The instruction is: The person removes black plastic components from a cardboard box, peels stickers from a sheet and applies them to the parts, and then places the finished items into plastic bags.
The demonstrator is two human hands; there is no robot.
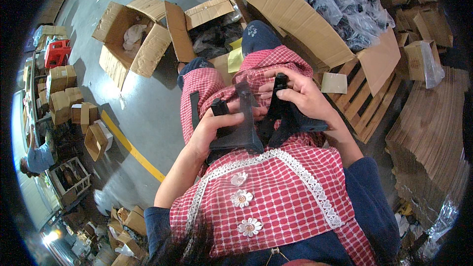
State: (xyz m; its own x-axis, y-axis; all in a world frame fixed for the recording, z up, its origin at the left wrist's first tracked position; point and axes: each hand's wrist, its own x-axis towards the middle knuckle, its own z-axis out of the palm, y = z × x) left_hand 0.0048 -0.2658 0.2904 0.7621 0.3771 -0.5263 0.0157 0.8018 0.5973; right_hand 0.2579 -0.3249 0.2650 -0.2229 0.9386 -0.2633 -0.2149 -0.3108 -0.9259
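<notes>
The person is sitting with two black plastic brackets over the checked lap, seemingly bringing them together. The left hand (pixel 209 128) is wrapping its grip around the left bracket (pixel 236 135), broad base toward the body, narrow end pointing away. The right hand (pixel 300 93) is clasping the right bracket (pixel 288 116), long axis likewise running away. Joining them would likely call for aligning the edges.
</notes>
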